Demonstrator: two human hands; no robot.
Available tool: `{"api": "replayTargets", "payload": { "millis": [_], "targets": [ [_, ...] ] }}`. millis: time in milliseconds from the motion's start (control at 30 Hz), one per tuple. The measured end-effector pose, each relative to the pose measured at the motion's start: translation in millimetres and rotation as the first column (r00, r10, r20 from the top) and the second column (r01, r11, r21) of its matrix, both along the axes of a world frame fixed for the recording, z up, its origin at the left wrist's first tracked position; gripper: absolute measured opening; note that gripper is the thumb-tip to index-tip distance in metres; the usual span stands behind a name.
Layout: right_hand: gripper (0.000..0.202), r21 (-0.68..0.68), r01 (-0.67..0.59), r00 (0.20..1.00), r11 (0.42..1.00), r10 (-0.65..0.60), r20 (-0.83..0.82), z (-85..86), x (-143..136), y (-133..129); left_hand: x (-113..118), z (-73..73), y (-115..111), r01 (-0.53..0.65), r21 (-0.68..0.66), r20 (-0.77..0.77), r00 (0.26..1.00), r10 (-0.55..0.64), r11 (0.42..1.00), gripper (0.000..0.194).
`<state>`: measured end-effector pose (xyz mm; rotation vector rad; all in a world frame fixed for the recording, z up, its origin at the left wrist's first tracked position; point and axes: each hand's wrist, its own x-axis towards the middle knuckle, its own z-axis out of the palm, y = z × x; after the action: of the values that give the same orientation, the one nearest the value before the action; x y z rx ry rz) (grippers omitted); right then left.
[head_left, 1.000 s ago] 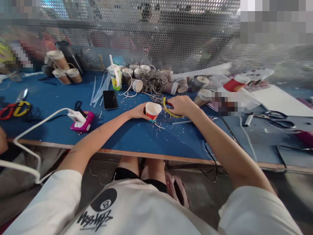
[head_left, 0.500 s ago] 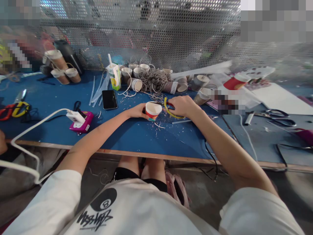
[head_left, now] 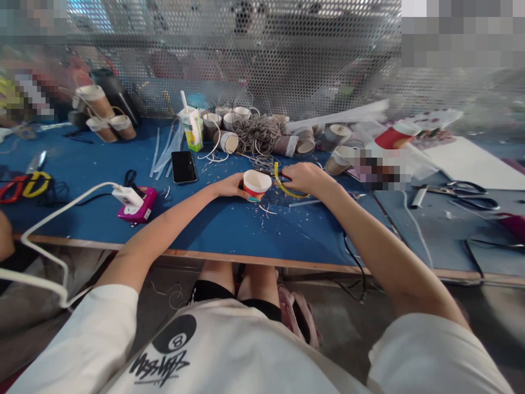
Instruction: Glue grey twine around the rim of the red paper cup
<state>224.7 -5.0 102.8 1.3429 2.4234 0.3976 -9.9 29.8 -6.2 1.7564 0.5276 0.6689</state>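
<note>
My left hand (head_left: 232, 186) is closed around the left side of a red-and-white paper cup (head_left: 257, 186), its open mouth tilted up toward me. In my right hand (head_left: 305, 178) are scissors with yellow-edged handles (head_left: 290, 191). Their dark blades reach left to the cup's far right rim; whether they are parted or closed there is hard to see. Thin white offcuts (head_left: 268, 209) and small scraps lie on the blue table below the cup.
Behind stand a drink carton (head_left: 192, 128), cord-wrapped cups (head_left: 227, 142) and a tangle of grey cord (head_left: 258, 134). A phone (head_left: 184, 167) and magenta power strip (head_left: 138, 205) lie to the left. More scissors (head_left: 463, 191) rest at right. A perforated metal screen (head_left: 246, 71) rises behind.
Almost nothing differs. The cup and both hands stay in nearly the same place, with the scissors still at the cup's rim; the view has shifted very slightly.
</note>
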Motion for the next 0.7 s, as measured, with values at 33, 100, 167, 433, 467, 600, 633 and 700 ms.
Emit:
{"api": "replayTargets", "payload": {
  "millis": [33,100,167,433,467,600,633,700],
  "targets": [
    [0.039,0.007,-0.001,1.000,1.000,0.001,-0.001,0.6,0.2,0.0,-0.2,-0.2,0.8,0.007,-0.006,0.001,1.000,-0.007,1.000,0.087],
    [0.040,0.031,-0.008,1.000,0.999,0.009,-0.016,1.3,0.6,-0.3,-0.7,-0.3,2.1,0.024,-0.019,0.001,1.000,-0.024,1.000,0.088],
    [0.040,0.053,-0.016,0.999,0.998,0.018,-0.038,1.6,0.6,-0.7,-1.1,-0.2,1.9,0.039,-0.023,-0.003,0.999,-0.039,0.999,0.091],
    [0.041,0.062,-0.011,1.000,0.998,0.013,-0.028,5.0,-0.8,-3.9,3.3,-5.2,-3.3,-0.095,0.141,-0.014,0.995,0.098,0.985,0.098],
    [0.042,0.068,-0.011,0.999,0.998,0.014,-0.037,6.0,-0.2,-4.4,3.9,-6.1,-3.0,-0.104,0.155,-0.016,0.994,0.108,0.982,0.095],
    [0.042,0.087,-0.001,0.998,0.996,0.006,-0.056,10.2,1.2,-5.1,4.6,-6.3,-1.7,-0.102,0.172,-0.003,0.995,0.104,0.980,0.088],
    [0.042,0.083,0.000,0.999,0.997,0.004,-0.049,11.0,1.0,-4.8,4.4,-5.7,-1.8,-0.098,0.169,0.003,0.995,0.099,0.981,0.088],
    [0.043,0.071,0.002,1.000,0.997,0.000,-0.031,11.6,-0.2,-3.8,4.1,-4.4,-2.2,-0.077,0.146,0.011,0.997,0.076,0.986,0.088]
  ]
}}
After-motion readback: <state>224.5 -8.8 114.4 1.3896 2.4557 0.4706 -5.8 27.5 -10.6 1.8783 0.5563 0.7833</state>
